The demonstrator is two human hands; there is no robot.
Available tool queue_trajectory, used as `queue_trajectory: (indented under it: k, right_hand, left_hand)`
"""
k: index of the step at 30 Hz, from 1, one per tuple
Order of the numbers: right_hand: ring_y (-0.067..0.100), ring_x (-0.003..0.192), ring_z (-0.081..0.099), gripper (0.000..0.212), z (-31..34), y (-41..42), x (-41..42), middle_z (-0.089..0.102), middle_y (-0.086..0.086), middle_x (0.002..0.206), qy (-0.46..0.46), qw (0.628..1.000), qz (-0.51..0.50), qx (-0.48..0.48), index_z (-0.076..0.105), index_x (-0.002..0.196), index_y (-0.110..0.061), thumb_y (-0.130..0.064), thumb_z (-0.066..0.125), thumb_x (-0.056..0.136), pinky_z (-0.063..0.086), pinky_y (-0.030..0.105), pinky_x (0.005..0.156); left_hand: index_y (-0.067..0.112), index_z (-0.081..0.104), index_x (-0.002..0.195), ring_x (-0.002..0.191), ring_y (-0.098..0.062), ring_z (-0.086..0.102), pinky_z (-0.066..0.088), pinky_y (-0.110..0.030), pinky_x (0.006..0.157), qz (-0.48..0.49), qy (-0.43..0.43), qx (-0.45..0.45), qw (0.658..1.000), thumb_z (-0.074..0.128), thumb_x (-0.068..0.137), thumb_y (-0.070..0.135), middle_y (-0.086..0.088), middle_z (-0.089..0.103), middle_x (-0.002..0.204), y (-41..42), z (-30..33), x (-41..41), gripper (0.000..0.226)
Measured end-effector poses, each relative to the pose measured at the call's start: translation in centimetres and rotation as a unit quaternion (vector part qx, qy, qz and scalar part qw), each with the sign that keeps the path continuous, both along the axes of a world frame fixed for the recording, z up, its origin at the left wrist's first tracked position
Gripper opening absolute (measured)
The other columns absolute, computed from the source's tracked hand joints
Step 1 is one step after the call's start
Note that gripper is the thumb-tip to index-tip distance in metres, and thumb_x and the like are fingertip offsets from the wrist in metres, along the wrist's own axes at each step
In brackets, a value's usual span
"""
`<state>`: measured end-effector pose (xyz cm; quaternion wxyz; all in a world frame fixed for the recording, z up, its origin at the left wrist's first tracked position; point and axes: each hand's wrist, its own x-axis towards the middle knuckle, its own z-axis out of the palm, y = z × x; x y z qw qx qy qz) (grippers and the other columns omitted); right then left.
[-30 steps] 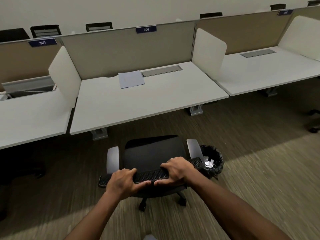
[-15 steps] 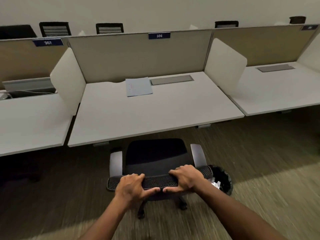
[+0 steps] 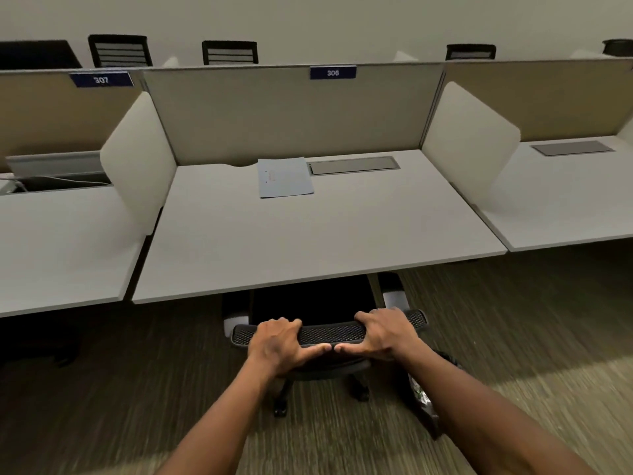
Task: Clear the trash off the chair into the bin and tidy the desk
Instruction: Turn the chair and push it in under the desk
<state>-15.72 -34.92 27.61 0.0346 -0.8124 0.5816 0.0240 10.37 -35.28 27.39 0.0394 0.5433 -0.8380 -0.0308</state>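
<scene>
A black office chair (image 3: 329, 332) with grey armrests stands at the front edge of the white desk (image 3: 308, 234), its seat partly under the desktop. My left hand (image 3: 281, 344) grips the top of the mesh backrest on the left, and my right hand (image 3: 383, 332) grips it on the right. No trash shows on the visible part of the seat. A black bin (image 3: 423, 402) with a dark liner and crumpled trash stands on the floor right of the chair, mostly hidden by my right forearm. A pale blue sheet of paper (image 3: 284, 176) lies flat at the back of the desk.
Beige partitions labelled 306 and 307 stand behind the desks, with white side dividers (image 3: 469, 138) between them. Neighbouring desks lie left (image 3: 51, 241) and right (image 3: 565, 200). A grey cable hatch (image 3: 354, 165) sits beside the paper. Carpet spreads all around the chair.
The chair has rolled forward with both hands on its backrest, and its seat now slides under the desk. The bin has passed behind my right forearm.
</scene>
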Motion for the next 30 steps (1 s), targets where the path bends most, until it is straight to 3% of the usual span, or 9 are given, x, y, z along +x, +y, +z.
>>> queue_trajectory:
  k: [7,17,25,30]
  right_hand:
    - [0.022,0.091,0.069,0.115,0.0,-4.6,-1.5,0.074,-0.001,0.095,-0.014,0.999,-0.015,0.035,0.068,0.111,-0.028,-0.114,0.018,0.053,0.051,0.037,0.08]
    - [0.02,0.089,0.071,0.113,-0.2,-10.8,-5.0,0.075,-0.005,0.087,-0.024,1.0,0.002,0.01,0.071,0.103,-0.031,-0.116,0.021,0.048,0.047,0.039,0.077]
    - [0.023,0.08,0.071,0.106,-0.6,-14.3,-5.8,0.075,0.0,0.082,-0.073,0.997,0.008,-0.005,0.069,0.086,-0.026,-0.116,0.028,0.047,0.043,0.036,0.066]
    - [0.024,0.08,0.071,0.107,-0.7,-16.1,-6.3,0.075,0.001,0.081,-0.095,0.995,0.019,-0.002,0.07,0.087,-0.027,-0.116,0.027,0.048,0.042,0.037,0.069]
  left_hand:
    - [0.023,0.05,0.07,0.067,-0.027,0.065,0.051,-0.039,0.064,0.025,-0.015,-0.003,1.0,0.018,0.067,0.105,-0.004,0.068,0.072,-3.6,-0.4,-1.8,0.088]
    - [0.022,0.046,0.067,0.069,-0.028,0.065,0.048,-0.042,0.066,0.077,-0.012,0.019,0.997,0.02,0.062,0.107,-0.004,0.065,0.07,-7.6,-0.4,-5.6,0.089]
    - [0.02,0.063,0.082,0.082,-0.025,0.068,0.052,-0.041,0.075,0.109,-0.031,0.02,0.993,0.019,0.058,0.109,-0.001,0.071,0.082,-11.0,-0.5,-6.5,0.101]
    - [0.021,0.066,0.092,0.091,-0.026,0.069,0.051,-0.041,0.08,0.124,-0.032,0.023,0.991,0.018,0.056,0.11,-0.001,0.073,0.09,-12.6,-0.3,-7.1,0.107]
